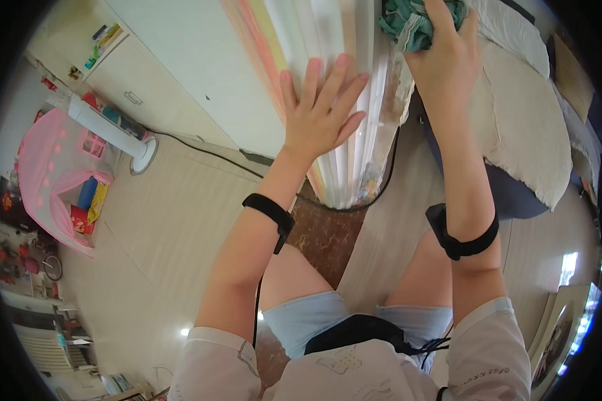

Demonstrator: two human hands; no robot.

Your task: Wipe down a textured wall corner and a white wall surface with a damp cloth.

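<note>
My left hand (320, 110) lies open with its fingers spread against a tall white ridged panel (344, 175), which has pink and yellow strips along its left side. My right hand (451, 63) is raised to the right of the panel and closed around a crumpled green cloth (415, 28) with whitish edges. The cloth is beside the panel's right edge; whether it touches the surface I cannot tell. A black strap circles each of my forearms.
A black cable (207, 153) runs along the floor and around the panel's foot. To the right stands a seat with a beige cover (525, 127). At left are a white column-shaped appliance (107, 127), a pink play tent (43, 167) and a pale cabinet (140, 80).
</note>
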